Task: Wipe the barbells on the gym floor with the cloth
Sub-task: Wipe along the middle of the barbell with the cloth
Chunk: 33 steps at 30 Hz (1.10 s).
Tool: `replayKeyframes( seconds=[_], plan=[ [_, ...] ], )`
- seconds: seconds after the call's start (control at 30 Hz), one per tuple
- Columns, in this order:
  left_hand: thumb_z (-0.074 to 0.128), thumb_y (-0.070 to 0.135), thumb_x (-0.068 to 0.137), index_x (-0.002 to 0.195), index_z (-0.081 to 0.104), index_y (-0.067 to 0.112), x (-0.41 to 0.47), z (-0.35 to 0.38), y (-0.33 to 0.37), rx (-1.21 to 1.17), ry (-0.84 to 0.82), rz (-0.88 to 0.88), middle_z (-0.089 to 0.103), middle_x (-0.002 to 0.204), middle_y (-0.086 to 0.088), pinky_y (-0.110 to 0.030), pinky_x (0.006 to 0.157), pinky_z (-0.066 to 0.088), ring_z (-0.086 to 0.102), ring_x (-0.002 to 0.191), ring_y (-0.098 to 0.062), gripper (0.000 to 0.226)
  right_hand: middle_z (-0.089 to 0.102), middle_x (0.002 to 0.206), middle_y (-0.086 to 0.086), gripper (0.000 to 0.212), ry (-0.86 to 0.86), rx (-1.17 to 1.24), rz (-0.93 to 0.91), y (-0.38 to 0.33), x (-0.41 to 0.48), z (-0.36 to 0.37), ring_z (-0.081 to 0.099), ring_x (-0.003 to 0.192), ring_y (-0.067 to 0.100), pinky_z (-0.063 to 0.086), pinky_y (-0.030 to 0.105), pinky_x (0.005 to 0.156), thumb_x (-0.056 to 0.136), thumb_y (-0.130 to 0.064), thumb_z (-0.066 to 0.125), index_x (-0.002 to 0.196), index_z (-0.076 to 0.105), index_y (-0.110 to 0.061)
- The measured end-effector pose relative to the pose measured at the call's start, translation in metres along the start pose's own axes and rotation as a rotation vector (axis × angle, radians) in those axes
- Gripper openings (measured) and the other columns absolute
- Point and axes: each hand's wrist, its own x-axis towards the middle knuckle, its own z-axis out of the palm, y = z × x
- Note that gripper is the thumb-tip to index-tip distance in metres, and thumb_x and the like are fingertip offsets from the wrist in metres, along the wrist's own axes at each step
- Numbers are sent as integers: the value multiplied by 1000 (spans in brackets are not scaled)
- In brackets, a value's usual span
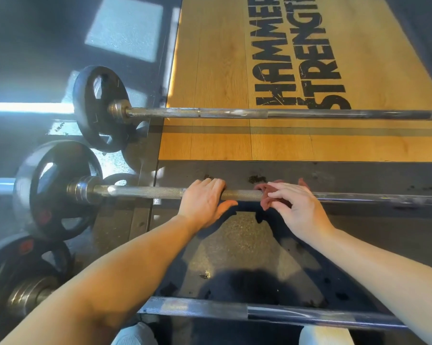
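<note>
I see my left grip (205,202) curled over the middle barbell (147,192); at its 3 o'clock, my right grip (298,207) pinches the red cloth (264,204) against the bar.

cloth (265,204) mostly covered by right hand (300,210), middle barbell (147,192) cut off at both edges

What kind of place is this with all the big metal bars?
Most likely a gym's weightlifting area. Three barbells lie on the floor, loaded with black weight plates, and the wooden lifting platform is printed with Hammer Strength lettering.
</note>
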Motion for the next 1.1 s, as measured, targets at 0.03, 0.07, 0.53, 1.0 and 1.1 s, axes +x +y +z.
replayKeyframes(
  seconds=[0.03, 0.07, 0.53, 1.0, 1.1],
  plan=[
    [53, 63, 95, 99, 60, 16, 0, 1, 0, 8, 10, 8, 66, 86, 1, -38, 68, 50, 63, 77, -22, 47, 67, 129, -11, 19, -6, 3, 3, -1, 1, -1, 51, 125, -3, 6, 3, 113, 91, -8, 74, 104, 80, -20],
    [52, 62, 96, 99, 59, 16, 0, 2, -1, 8, 16, 16, 65, 85, 1, -39, 67, 50, 63, 75, -23, 47, 66, 129, -13, 19, -11, 7, 6, -1, 1, -2, 50, 125, -5, 6, 4, 114, 91, -9, 73, 104, 80, -21],
    [48, 72, 93, 99, 52, 20, 56, -31, -17, -357, -814, -195, 64, 87, 1, -43, 77, 49, 63, 83, -24, 52, 58, 122, -31, 21, 0, 37, -31, 0, 6, -8, 45, 117, -26, 34, 26, 107, 94, -4, 69, 98, 81, -21],
    [68, 38, 94, 127, 61, 25, -14, -107, -104, -46, -580, -56, 61, 119, 5, -38, 93, 53, 59, 110, -18, 37, 73, 119, 13, 23, -155, -123, -502, -70, 57, 85, 70, 100, 35, 53, 43, 78, 74, 4, 84, 84, 75, -15],
    [75, 27, 89, 112, 71, 22, -32, -103, -111, -105, -415, 42, 64, 106, 2, -44, 84, 56, 62, 98, -23, 24, 67, 134, 11, 25, -184, -197, -556, -22, 39, 49, 66, 111, 36, 47, 39, 83, 74, 0, 88, 90, 76, -15]
  ],
)
